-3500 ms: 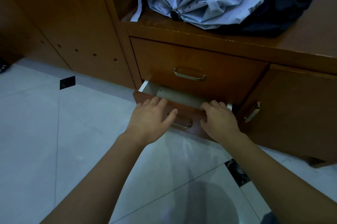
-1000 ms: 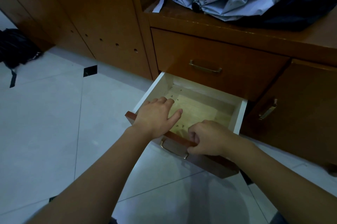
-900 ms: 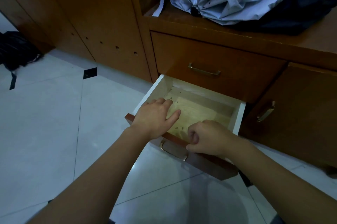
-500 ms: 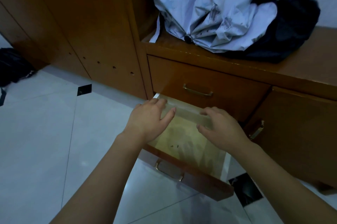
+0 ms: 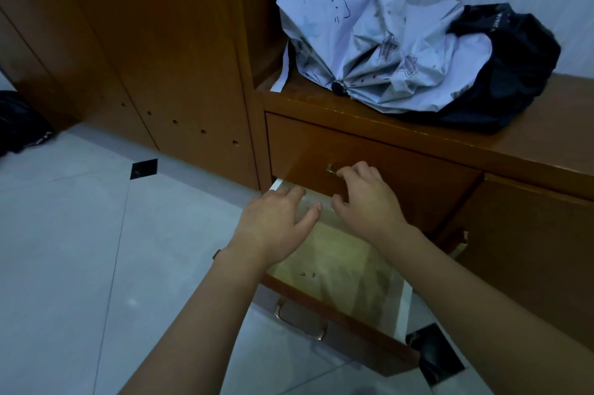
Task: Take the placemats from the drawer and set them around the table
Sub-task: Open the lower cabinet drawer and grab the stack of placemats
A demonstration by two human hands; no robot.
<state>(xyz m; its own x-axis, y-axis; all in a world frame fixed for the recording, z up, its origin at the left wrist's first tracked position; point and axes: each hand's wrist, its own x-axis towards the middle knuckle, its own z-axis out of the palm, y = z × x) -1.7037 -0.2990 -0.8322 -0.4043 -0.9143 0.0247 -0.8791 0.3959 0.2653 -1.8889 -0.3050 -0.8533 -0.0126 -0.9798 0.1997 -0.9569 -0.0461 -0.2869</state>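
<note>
Reaching into the pulled-out lower wooden drawer (image 5: 347, 324), left hand (image 5: 273, 224) and right hand (image 5: 366, 201) hover with grip loose and empty above pale yellowish placemats (image 5: 334, 269) lying flat inside; next, probably pinching an edge.

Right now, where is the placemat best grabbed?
Probably its far edge, from above: the placemat lies flat in the open drawer, walled on every side, and the left hand and right hand are already there.
</note>
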